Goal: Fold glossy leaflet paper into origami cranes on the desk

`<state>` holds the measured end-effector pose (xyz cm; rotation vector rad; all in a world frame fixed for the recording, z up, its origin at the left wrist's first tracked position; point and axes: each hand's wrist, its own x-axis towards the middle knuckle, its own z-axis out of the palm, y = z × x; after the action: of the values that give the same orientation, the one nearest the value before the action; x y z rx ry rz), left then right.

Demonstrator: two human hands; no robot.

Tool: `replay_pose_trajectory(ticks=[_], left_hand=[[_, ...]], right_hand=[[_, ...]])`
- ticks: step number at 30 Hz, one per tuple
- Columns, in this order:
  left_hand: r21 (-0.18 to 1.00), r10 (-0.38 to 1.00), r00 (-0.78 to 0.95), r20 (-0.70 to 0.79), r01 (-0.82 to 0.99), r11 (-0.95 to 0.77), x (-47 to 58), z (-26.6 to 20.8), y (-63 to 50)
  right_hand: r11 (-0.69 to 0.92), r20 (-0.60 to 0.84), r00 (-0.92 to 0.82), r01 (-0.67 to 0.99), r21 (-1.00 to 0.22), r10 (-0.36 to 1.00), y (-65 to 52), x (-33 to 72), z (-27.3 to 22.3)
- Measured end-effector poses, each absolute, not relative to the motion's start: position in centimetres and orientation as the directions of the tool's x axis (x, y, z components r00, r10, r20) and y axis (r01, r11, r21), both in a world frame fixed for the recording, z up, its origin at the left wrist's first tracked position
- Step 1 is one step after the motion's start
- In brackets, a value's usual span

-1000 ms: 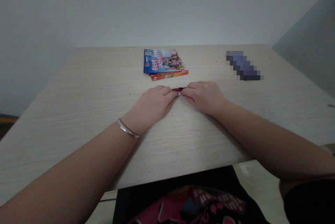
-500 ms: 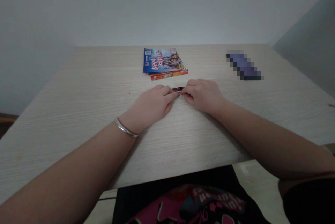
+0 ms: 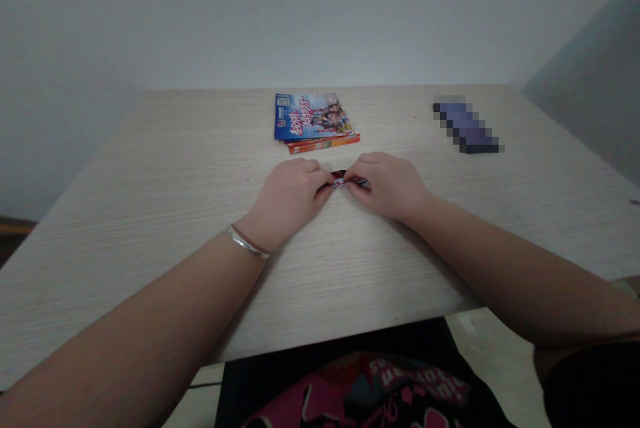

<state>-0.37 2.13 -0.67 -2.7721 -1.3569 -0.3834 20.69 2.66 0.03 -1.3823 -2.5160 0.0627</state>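
Left fingertips (image 3: 327, 179) leftward, strip (image 3: 339, 182) edge bare

The table (image 3: 175, 181) runs back to the wall (image 3: 320, 15). On its middle part, a small strip (image 3: 339, 182) lies between the fingers of the left hand (image 3: 293, 195), on its left, and those of the right hand (image 3: 387, 181), on its right. A bracelet (image 3: 247, 243) sits around the left wrist. Behind the strip and slightly left of it, near but apart from the hands, a stack of booklets (image 3: 315, 115) lies flat. Well to the stack's right, a blurred-out object (image 3: 465, 127) rests behind and right of the right hand. The person's lap (image 3: 360, 395) is before the table's near edge.
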Motion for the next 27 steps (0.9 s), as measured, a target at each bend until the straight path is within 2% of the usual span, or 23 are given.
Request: replay_pose_trajectory(ticks=[3,7,12,16,22,27], left_hand=[[0.044,0.755,0.610,0.240,0.770,-0.637,-0.6,-0.8,2.2],[0.061,0.746,0.616,0.253,0.760,-0.647,-0.9,-1.3,2.3],[0.123,0.757,0.579,0.303,0.764,-0.633,-0.8,-1.7,2.3],[0.112,0.787,0.549,0.279,0.796,-0.595,-0.6,-1.3,2.0],[0.101,0.767,0.576,0.282,0.777,-0.621,-0.8,-1.1,1.9],[0.011,0.757,0.610,0.234,0.777,-0.629,-0.9,-0.9,1.8]], right_hand=[[0.588,0.208,-0.551,0.776,-0.228,0.808,3.1,20.7,-0.3],[0.595,0.196,-0.562,0.752,-0.283,0.803,3.5,20.4,-0.8],[0.509,0.162,-0.486,0.776,-0.373,0.859,3.9,19.9,-1.4],[0.412,0.091,-0.420,0.786,-0.462,0.903,4.2,19.9,-1.4],[0.374,0.065,-0.397,0.779,-0.503,0.915,4.1,19.8,-1.1],[0.344,0.051,-0.373,0.784,-0.517,0.927,4.0,19.7,-0.9]])
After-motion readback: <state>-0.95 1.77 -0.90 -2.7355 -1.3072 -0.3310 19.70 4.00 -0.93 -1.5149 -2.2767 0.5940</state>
